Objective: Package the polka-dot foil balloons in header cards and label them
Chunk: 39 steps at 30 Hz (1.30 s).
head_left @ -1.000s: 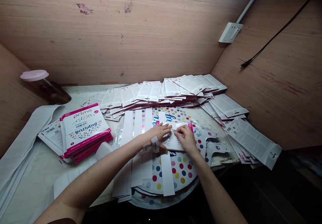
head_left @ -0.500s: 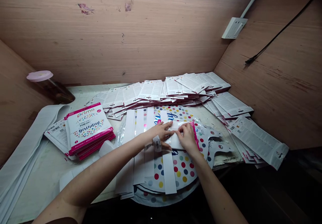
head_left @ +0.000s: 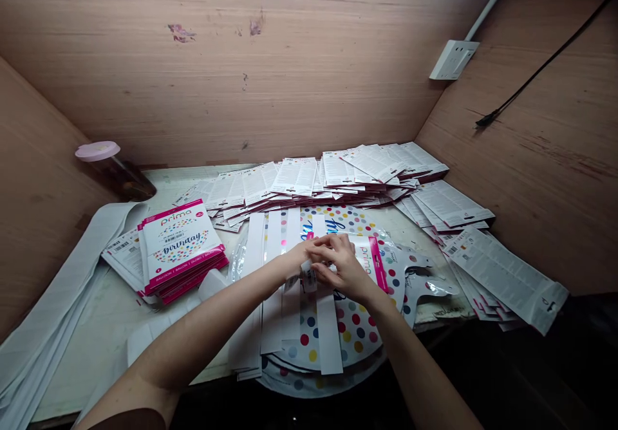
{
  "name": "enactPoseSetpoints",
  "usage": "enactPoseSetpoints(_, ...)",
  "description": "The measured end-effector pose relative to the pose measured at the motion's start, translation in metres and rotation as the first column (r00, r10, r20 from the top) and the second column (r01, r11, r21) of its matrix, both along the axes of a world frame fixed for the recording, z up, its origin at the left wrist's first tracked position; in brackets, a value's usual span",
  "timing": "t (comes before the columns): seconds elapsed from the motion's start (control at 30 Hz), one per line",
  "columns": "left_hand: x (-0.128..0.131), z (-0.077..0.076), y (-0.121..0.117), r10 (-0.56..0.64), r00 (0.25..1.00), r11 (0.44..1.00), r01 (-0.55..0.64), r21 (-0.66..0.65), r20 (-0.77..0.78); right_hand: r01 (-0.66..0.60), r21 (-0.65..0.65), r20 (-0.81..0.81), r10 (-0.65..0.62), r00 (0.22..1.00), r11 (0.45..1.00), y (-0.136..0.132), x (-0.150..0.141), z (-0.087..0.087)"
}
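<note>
My left hand lies low over the packet, its fingers mostly hidden behind the other hand. A strip of white printed labels is wrapped around my left wrist. My right hand crosses over the left one, fingers bent together beside the labels; what they pinch, if anything, is hidden. Beneath both hands is a white and pink balloon packet with "prima" on it. It rests on a stack of round foil balloons with coloured dots. White paper strips lie across the balloons.
At left stands a pile of pink-edged birthday balloon packets, near long white paper strips and a lidded jar. Many packets, backs up, line the rear of the table. More packets overhang the right edge. Wooden panels enclose the table.
My right hand has moved left, off the packet's middle and onto my left wrist area. More of the packet's pink end and print now shows. The whole view has shifted slightly.
</note>
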<state>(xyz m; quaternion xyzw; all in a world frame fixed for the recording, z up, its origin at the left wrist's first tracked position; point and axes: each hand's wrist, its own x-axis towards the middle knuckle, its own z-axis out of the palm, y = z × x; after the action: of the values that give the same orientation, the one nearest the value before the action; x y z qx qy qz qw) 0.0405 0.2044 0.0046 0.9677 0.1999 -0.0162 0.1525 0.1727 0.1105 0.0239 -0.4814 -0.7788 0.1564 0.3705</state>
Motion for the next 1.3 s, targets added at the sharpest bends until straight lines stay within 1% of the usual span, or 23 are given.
enactPoseSetpoints(0.1,-0.001,0.006,-0.001,0.035,0.999,0.999,-0.035,-0.029,-0.015,-0.038,0.006,-0.033,0.038,0.999,0.999,0.002,-0.003,0.002)
enactPoseSetpoints(0.23,-0.004,0.008,0.0,-0.005,1.0,0.999,0.004,-0.052,-0.023,-0.036,0.03,-0.169,0.04,0.985,0.999,-0.001,-0.002,-0.005)
enactPoseSetpoints(0.3,-0.003,0.005,0.002,-0.037,0.999,0.998,0.035,-0.046,-0.039,-0.042,0.063,-0.188,0.053,0.981,0.997,-0.01,-0.004,-0.005)
enactPoseSetpoints(0.4,-0.004,0.0,0.003,-0.078,0.995,0.997,0.076,-0.028,-0.061,-0.106,0.082,-0.169,0.119,0.978,0.991,-0.031,-0.007,-0.003)
enactPoseSetpoints(0.47,-0.005,-0.002,0.003,-0.09,0.994,0.996,0.089,-0.014,-0.069,-0.17,0.037,-0.217,0.174,0.961,0.985,-0.045,-0.003,-0.002)
enactPoseSetpoints(0.53,-0.007,-0.003,0.003,-0.092,0.993,0.996,0.093,0.008,-0.078,-0.209,-0.054,-0.326,0.181,0.928,0.976,-0.051,0.008,-0.003)
enactPoseSetpoints(0.57,-0.008,-0.003,0.003,-0.093,0.992,0.995,0.095,0.017,-0.084,-0.196,-0.106,-0.381,0.142,0.914,0.975,-0.049,0.016,-0.005)
enactPoseSetpoints(0.63,-0.009,-0.002,0.003,-0.091,0.992,0.995,0.094,0.03,-0.089,-0.094,-0.206,-0.427,-0.004,0.904,0.974,-0.035,0.034,-0.012)
enactPoseSetpoints(0.7,-0.008,0.0,0.003,-0.086,0.992,0.995,0.089,0.033,-0.088,0.033,-0.274,-0.4,-0.145,0.905,0.961,-0.012,0.05,-0.023)
enactPoseSetpoints(0.77,-0.008,0.001,0.003,-0.085,0.992,0.995,0.089,0.038,-0.09,0.108,-0.309,-0.36,-0.222,0.906,0.945,0.013,0.059,-0.034)
enactPoseSetpoints(0.87,-0.007,0.001,0.002,-0.093,0.991,0.994,0.099,0.055,-0.096,0.166,-0.322,-0.328,-0.274,0.904,0.932,0.038,0.061,-0.047)
enactPoseSetpoints(0.97,-0.008,-0.001,0.002,-0.09,0.993,0.994,0.094,0.063,-0.071,0.192,-0.334,-0.33,-0.305,0.893,0.923,0.044,0.057,-0.053)
enactPoseSetpoints(1.03,-0.008,-0.004,0.002,-0.096,0.995,0.994,0.098,0.055,-0.041,0.164,-0.351,-0.363,-0.296,0.883,0.922,0.041,0.056,-0.053)
enactPoseSetpoints(1.17,-0.009,-0.01,0.004,-0.102,0.995,0.994,0.102,0.038,0.001,0.069,-0.384,-0.444,-0.25,0.86,0.921,0.038,0.06,-0.047)
enactPoseSetpoints(1.23,-0.01,-0.012,0.004,-0.1,0.995,0.994,0.1,0.042,0.011,0.048,-0.397,-0.447,-0.239,0.862,0.917,0.039,0.061,-0.046)
enactPoseSetpoints(1.3,-0.01,-0.013,0.004,-0.102,0.995,0.994,0.101,0.051,0.021,0.054,-0.411,-0.421,-0.243,0.874,0.91,0.043,0.06,-0.048)
